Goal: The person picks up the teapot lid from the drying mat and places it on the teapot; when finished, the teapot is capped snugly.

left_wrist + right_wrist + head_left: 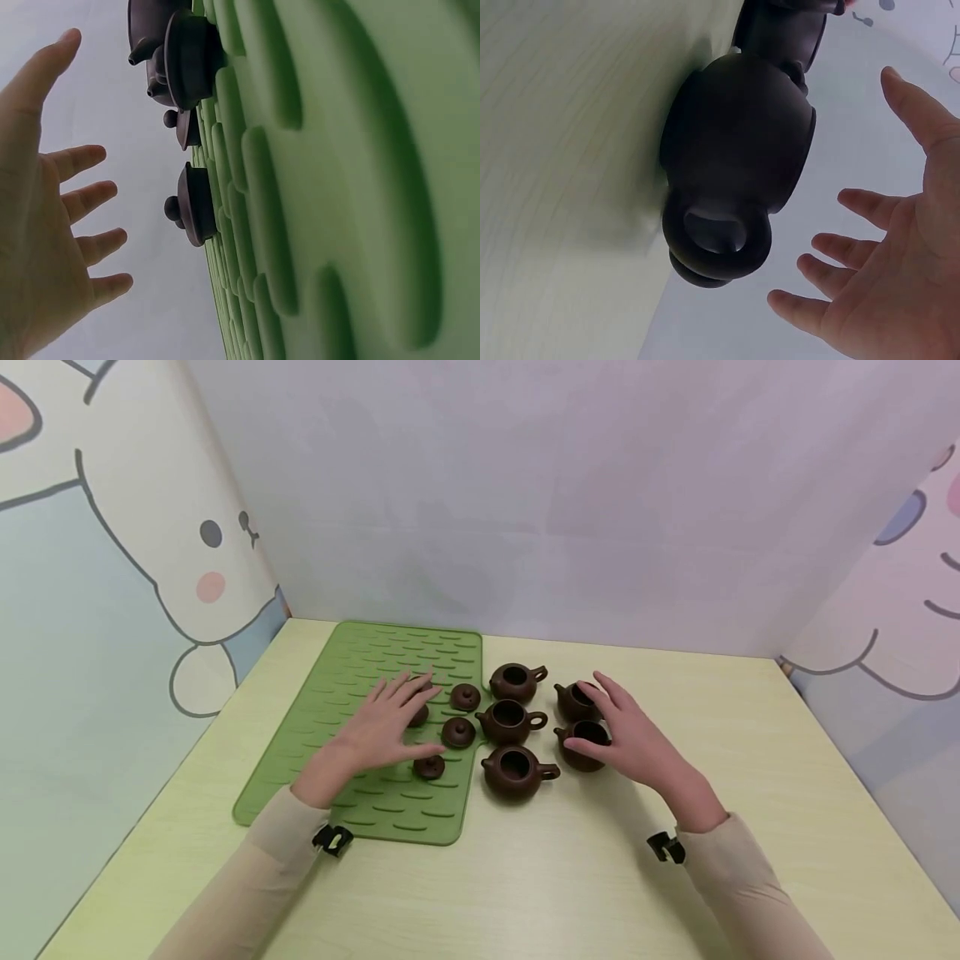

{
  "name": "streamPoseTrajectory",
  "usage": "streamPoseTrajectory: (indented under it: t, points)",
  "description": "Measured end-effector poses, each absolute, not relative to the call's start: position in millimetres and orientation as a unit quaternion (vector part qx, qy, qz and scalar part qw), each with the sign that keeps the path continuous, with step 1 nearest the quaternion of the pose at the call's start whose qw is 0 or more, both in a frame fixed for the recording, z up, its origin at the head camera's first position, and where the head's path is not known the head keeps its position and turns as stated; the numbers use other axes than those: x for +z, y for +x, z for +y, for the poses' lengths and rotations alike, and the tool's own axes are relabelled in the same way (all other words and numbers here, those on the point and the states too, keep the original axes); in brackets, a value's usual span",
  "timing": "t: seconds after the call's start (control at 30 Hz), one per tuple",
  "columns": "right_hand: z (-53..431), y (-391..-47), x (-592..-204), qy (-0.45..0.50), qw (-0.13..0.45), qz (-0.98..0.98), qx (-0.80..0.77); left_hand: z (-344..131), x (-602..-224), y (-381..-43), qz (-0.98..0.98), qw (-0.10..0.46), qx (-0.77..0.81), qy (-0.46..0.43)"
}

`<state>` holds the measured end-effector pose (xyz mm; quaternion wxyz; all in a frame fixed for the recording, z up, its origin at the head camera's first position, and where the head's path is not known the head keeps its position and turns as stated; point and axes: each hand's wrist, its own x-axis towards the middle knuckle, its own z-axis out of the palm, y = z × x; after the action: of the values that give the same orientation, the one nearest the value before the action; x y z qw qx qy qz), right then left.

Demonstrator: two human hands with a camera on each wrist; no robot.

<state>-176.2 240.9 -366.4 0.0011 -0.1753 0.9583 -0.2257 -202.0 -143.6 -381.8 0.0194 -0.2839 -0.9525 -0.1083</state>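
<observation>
My left hand (382,727) hovers over the lids on the green mat (412,814), fingers spread and holding nothing. Several dark brown teapot lids lie knob up there, among them one lid (466,697) at the back, another lid (458,732) and a front lid (429,767); the hand partly hides others. Beside the mat stand several lidless brown teapots, three in a column with a front teapot (514,774) nearest. Above two further teapots, a rear teapot (576,700) and a nearer teapot (581,747), my right hand (637,739) is spread, holding nothing and covering their right sides.
The pale wooden table (555,877) extends around the mat and teapots. A plain light backdrop (525,510) rises behind it, and panels with cartoon animals, such as the left panel (90,635), stand at both sides. Each sleeve carries a small black clip (332,840).
</observation>
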Motion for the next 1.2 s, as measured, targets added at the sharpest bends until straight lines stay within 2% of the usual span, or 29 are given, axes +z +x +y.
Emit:
streamPoseTrajectory:
  t: [0.7, 1.03, 1.2]
  points:
    - [215.2, -171.4, -364.0, -0.222, -0.019, 0.950, -0.219, -144.8, -378.9, -191.4, -0.942, -0.004, -0.156, -0.298]
    - [204.3, -168.5, -368.7, -0.240, -0.010, 0.945, -0.220, -145.7, -382.2, -190.5, -0.932, -0.029, -0.172, -0.318]
    - [200.5, -167.2, -373.0, -0.250, -0.025, 0.944, -0.213, -145.5, -383.2, -190.9, -0.924, -0.050, -0.182, -0.331]
